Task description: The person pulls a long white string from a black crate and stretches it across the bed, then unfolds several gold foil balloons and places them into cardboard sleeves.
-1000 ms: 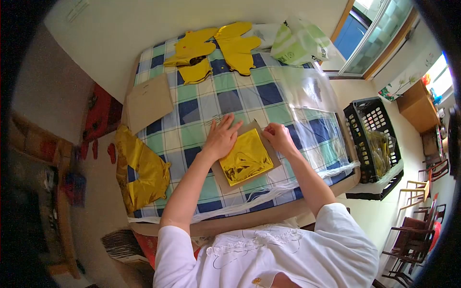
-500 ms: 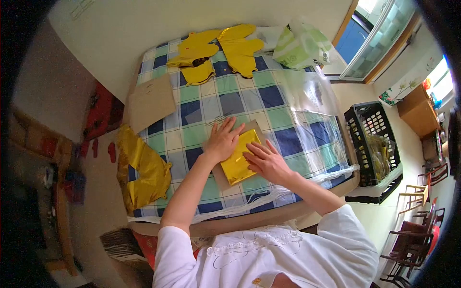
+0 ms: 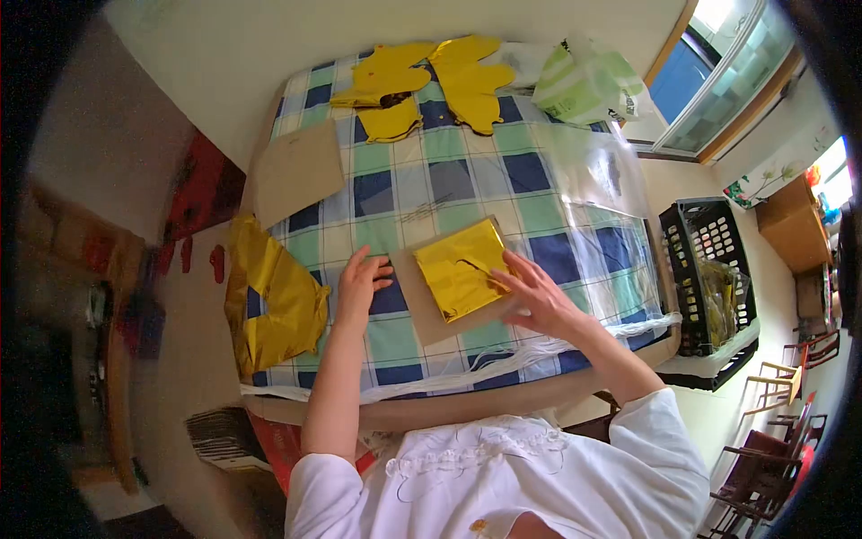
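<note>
A folded gold foil balloon (image 3: 462,269) lies flat on a beige cardboard sheet (image 3: 414,310), which shows past its left and lower edges. My right hand (image 3: 544,298) is at the foil's right edge, fingers apart, fingertips touching or just above it. To the left of the cardboard, my left hand (image 3: 361,286) hovers over or rests on the checked cloth (image 3: 377,234), holding nothing, fingers spread. Another gold foil piece (image 3: 283,314) lies unfolded at the left edge of the bed.
More gold foil shapes (image 3: 467,81) lie at the far end, beside a green and white plastic bag (image 3: 588,85). A second cardboard sheet (image 3: 301,171) is at the left. Clear plastic (image 3: 606,184) and white strings (image 3: 503,364) lie right and near. A black crate (image 3: 709,269) stands to the right.
My left hand has come off the foil and moved left. My right hand has shifted right to the foil's edge. The foil looks turned slightly, and more cardboard is visible at its left.
</note>
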The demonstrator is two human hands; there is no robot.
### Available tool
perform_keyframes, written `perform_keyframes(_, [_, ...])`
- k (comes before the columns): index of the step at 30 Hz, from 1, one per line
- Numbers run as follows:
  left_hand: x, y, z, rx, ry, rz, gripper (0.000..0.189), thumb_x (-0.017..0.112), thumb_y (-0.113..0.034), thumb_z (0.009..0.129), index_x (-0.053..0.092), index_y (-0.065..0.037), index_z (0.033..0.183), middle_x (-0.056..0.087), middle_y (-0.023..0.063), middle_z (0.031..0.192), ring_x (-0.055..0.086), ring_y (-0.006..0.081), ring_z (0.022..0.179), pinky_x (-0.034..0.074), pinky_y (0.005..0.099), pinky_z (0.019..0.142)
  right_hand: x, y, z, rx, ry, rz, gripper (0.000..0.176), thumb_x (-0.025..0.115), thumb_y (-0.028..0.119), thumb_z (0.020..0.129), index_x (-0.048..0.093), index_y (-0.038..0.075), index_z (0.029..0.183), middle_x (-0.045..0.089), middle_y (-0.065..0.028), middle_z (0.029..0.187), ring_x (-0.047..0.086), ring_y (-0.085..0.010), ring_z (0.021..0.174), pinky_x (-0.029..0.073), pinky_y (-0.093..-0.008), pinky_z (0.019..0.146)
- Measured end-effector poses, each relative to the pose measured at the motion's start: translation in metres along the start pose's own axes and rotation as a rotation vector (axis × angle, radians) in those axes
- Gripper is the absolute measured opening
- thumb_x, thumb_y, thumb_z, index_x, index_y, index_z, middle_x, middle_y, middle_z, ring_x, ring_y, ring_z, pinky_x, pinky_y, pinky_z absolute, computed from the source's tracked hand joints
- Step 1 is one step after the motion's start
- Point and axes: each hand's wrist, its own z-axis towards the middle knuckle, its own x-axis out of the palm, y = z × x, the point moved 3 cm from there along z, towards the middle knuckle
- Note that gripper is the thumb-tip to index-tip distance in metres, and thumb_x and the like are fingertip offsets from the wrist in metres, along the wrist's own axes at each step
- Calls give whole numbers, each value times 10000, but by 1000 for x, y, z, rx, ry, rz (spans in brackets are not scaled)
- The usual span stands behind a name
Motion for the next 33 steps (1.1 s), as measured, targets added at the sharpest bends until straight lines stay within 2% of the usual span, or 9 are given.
perform_keyframes(3, [7, -8, -7, -195, 113, -4, 552, 579, -195, 895, 363, 45, 1342, 630, 135, 1062, 626, 182, 845, 514, 313, 715, 6, -6, 2, 58, -40, 134, 846, 784, 201, 686, 337, 162, 1404, 242, -192, 1462, 318, -385, 1307, 332, -425, 1060])
perform_keyframes(6, [16, -7, -4, -162, 127, 324, 595, 617, -238, 874, 369, 28, 1345, 602, 144, 1127, 615, 197, 884, 513, 329, 733, 8, -6, 4, 61, -90, 94, 828, 777, 198, 695, 343, 153, 1398, 264, -187, 1454, 338, -373, 1298, 351, -404, 1047])
perform_keyframes(12, [23, -3, -26, 529, -1, 984, 804, 738, -291, 747, 323, -31, 1385, 436, 210, 1315, 443, 328, 1206, 378, 468, 976, 2, -27, 11, 104, -175, 225, 614, 690, 109, 749, 437, 79, 1307, 448, -191, 1312, 463, -338, 1198, 427, -396, 961])
perform_keyframes(15, [47, -22, -61, 575, 137, 1252, 891, 751, -287, 733, 246, -62, 1431, 240, 223, 1453, 265, 377, 1341, 264, 539, 1052, 11, -78, 36, 401, -424, 462, 345, 602, 122, 804, 580, 30, 1136, 631, -188, 1022, 622, -345, 924, 498, -391, 783])
perform_keyframes(18, [64, -14, -83, 599, 329, 1409, 958, 759, -286, 724, 174, -104, 1460, 116, 209, 1502, 142, 385, 1390, 223, 577, 1062, 10, -91, 76, 598, -350, 437, 282, 579, 207, 821, 635, 6, 1010, 657, -210, 886, 639, -361, 831, 505, -394, 744])
perform_keyframes(21, [64, 13, -74, 762, 245, 1200, 961, 768, -281, 711, 185, -127, 1459, 148, 232, 1485, 167, 421, 1370, 234, 571, 1056, 14, -98, 97, 613, -247, 186, 264, 552, 221, 867, 653, -2, 967, 675, -130, 781, 642, -188, 759, 505, -310, 692])
perform_keyframes(24, [65, 13, -79, 794, 195, 1166, 978, 784, -274, 686, 196, -127, 1454, 178, 259, 1461, 220, 470, 1328, 263, 560, 1041, 14, -97, 96, 630, -218, 236, 280, 580, 247, 798, 663, -13, 860, 658, -197, 752, 654, -321, 721, 511, -392, 671])
perform_keyframes(27, [67, 12, -80, 817, 160, 1180, 942, 774, -267, 703, 217, -107, 1445, 179, 262, 1463, 249, 456, 1318, 254, 525, 1062, 20, -104, 91, 695, -91, 567, 258, 588, 222, 805, 659, -26, 807, 643, -146, 654, 631, -232, 572, 501, -356, 550])
perform_keyframes(33, [74, 19, -78, 908, 131, 1117, 928, 758, -246, 718, 204, -113, 1451, 192, 276, 1445, 297, 477, 1267, 297, 536, 1023, 14, -88, 81, 699, -49, 683, 231, 570, 169, 837, 628, -29, 732, 601, -70, 599, 562, -141, 452, 453, -279, 427])
